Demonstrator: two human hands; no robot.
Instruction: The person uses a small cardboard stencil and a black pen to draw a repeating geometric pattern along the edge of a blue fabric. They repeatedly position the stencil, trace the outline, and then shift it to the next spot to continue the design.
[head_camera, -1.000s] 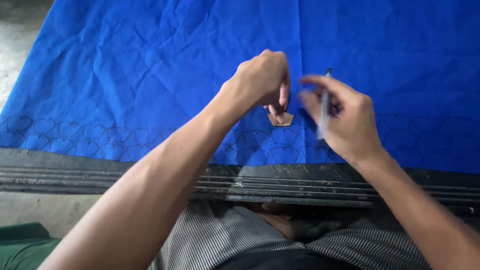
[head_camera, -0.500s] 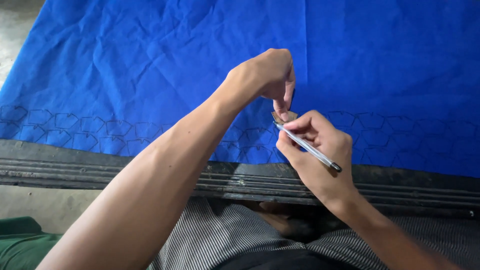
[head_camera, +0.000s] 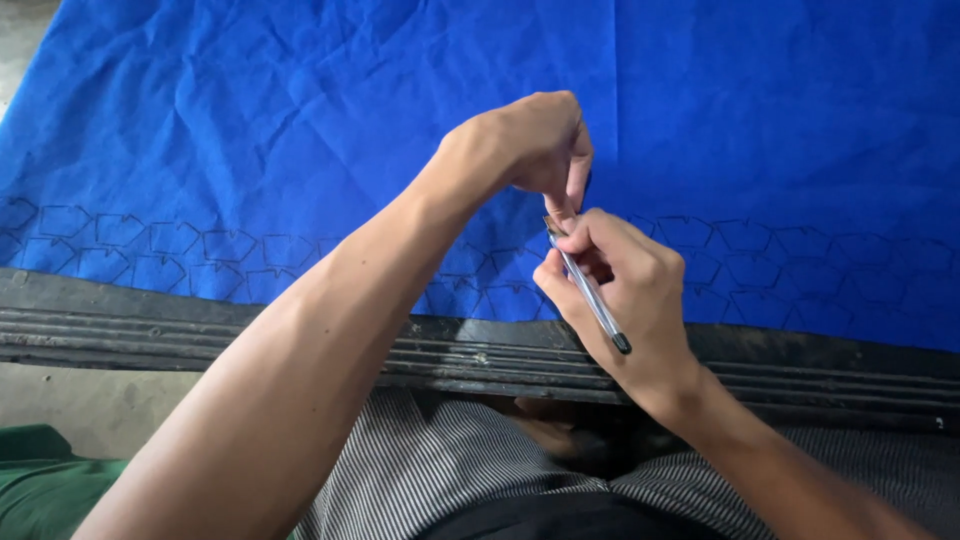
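Blue cloth (head_camera: 300, 120) lies spread flat, creased, covering the whole surface out to the far edge of view. A band of small outlined shapes (head_camera: 180, 250) is drawn in dark line along the cloth's near edge, running left to right. A dark ribbed frame edge (head_camera: 150, 330) runs along the near side of the surface. Bare concrete floor (head_camera: 60, 400) shows at lower left, with a bit of green fabric (head_camera: 40, 495) in the corner. Striped grey trousers (head_camera: 450, 470) sit below the frame.

Left hand (head_camera: 530, 145): fingers curled narrow, tips pinching down on a small tan template piece (head_camera: 556, 222) against the cloth, near the middle of the near edge. Only a sliver of the piece is visible.

Right hand (head_camera: 625, 290): closed in a writing grip on a pen (head_camera: 590, 295), tip at the template's edge, capped end pointing back toward the frame. The two hands are touching or just beside each other at the template; cannot tell which.
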